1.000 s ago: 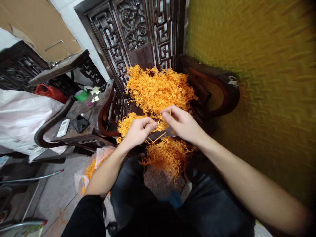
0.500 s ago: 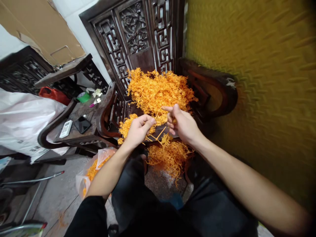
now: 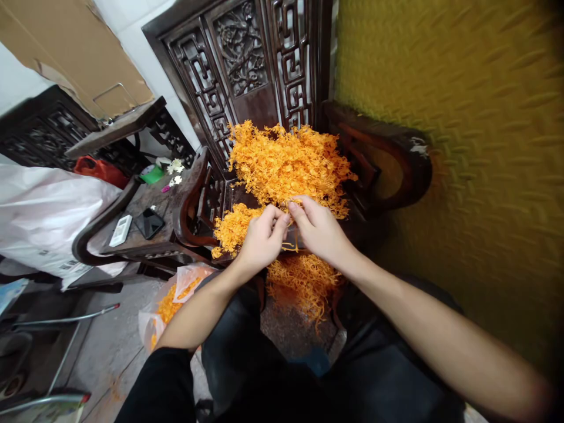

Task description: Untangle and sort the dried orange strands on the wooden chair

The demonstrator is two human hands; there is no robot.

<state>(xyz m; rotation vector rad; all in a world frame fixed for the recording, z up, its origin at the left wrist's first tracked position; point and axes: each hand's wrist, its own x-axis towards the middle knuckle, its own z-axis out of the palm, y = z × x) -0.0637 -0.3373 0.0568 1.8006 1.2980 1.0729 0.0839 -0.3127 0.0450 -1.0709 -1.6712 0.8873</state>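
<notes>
My left hand (image 3: 264,236) is closed in a pinch above the front of the dark carved wooden seat. Its fingertips meet those of my right hand (image 3: 318,226), also closed. Between them they hold a thin orange strand (image 3: 289,247), mostly hidden by the fingers. Just behind the hands rises a large heap of curly orange pieces (image 3: 286,164), whose exact kind I cannot make out. A smaller orange pile (image 3: 235,228) lies beside my left hand. Below, between my knees, is a mound of thin orange stems (image 3: 304,281).
To the left, a side table (image 3: 143,244) carries a black phone (image 3: 148,222), a white remote (image 3: 120,230) and a green tape roll (image 3: 152,174). A plastic bag (image 3: 183,281) of orange pieces stands on the floor. The chair's armrest (image 3: 418,167) curves at right.
My hands have come together, the right one moving left and its fingers curling in. The crossed strands that hung below them now show only in part.
</notes>
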